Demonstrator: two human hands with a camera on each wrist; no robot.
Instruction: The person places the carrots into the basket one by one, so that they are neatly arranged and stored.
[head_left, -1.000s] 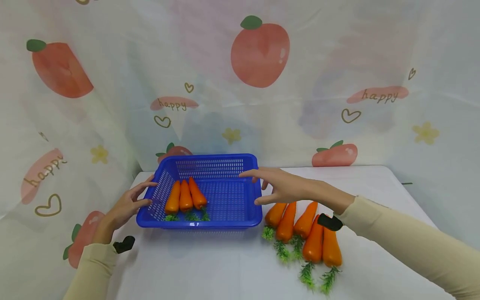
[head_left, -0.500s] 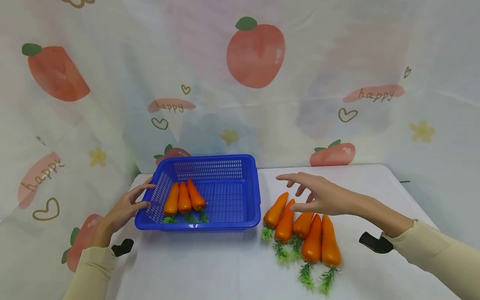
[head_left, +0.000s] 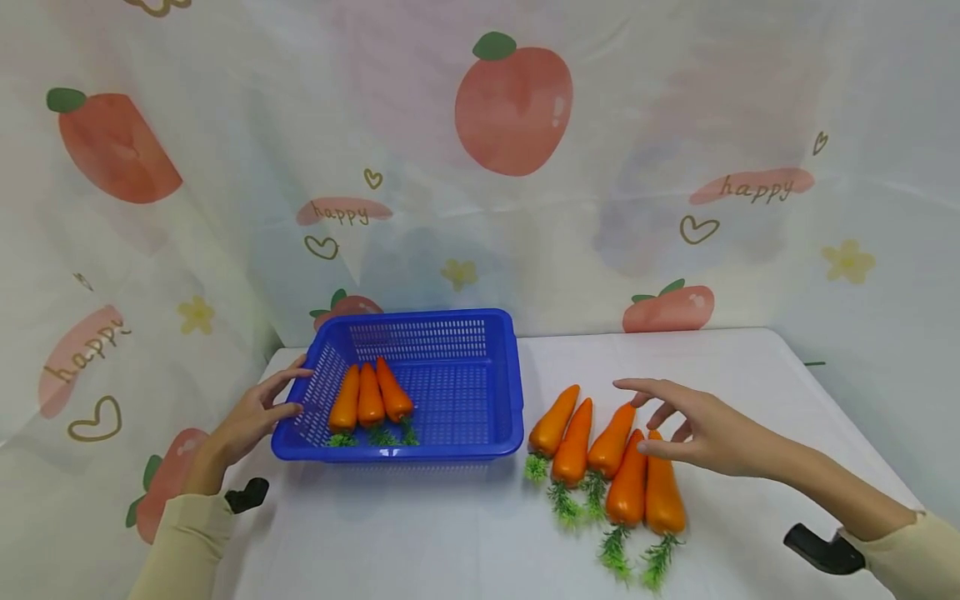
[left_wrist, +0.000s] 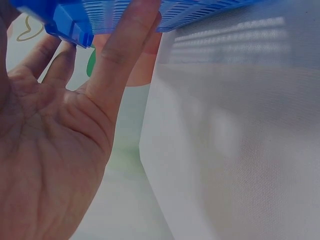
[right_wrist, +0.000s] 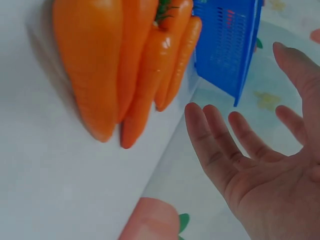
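A blue plastic basket (head_left: 397, 452) with slotted walls stands at the back left of the table; inside lie three orange carrots (head_left: 370, 398) with green tops. My left hand (head_left: 249, 421) rests at its left rim, fingers spread and lightly bent. In the left wrist view, the thumb (left_wrist: 122, 47) reaches up along the basket's side. My right hand (head_left: 701, 429) hovers palm-inward over the right end of several carrots (head_left: 573, 442) lying side by side on the table, nothing in its relaxed fingers. Its thumb and fingers are spread apart in the right wrist view.
The white tabletop (head_left: 420, 533) runs back to a fabric backdrop (head_left: 420, 125) printed with fruit, hearts and flowers. Another backdrop panel stands close along the left side. The loose carrots lie just right of the basket, green tops towards me.
My right hand has moved from the basket's right rim rightward and down to the carrots on the table. The left hand stays at the left rim; the basket and carrots have not moved.
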